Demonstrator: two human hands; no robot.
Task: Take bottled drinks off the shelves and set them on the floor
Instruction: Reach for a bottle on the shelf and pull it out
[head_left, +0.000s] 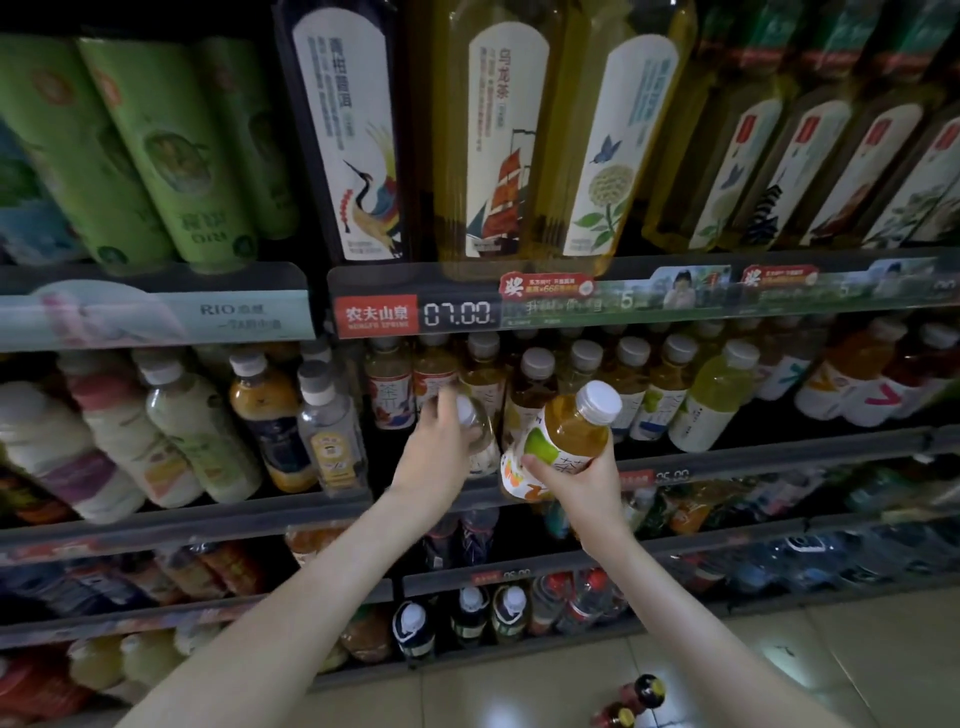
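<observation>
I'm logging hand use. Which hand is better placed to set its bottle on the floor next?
Probably right. The right hand holds its amber tea bottle clear of the shelf, on the side of the floor bottles. The left hand grips a pale bottle at the shelf front.

A red tag (375, 314) on the upper shelf edge reads 农夫山泉, Nongfu Spring, and the price display (457, 314) just beside it shows 07.00. The shelf strip (156, 317) to the left says RIO. A tall yellow bottle (506, 130) above is labelled 乌龙茶. A lower price tag (672, 475) shows 05.00.
</observation>
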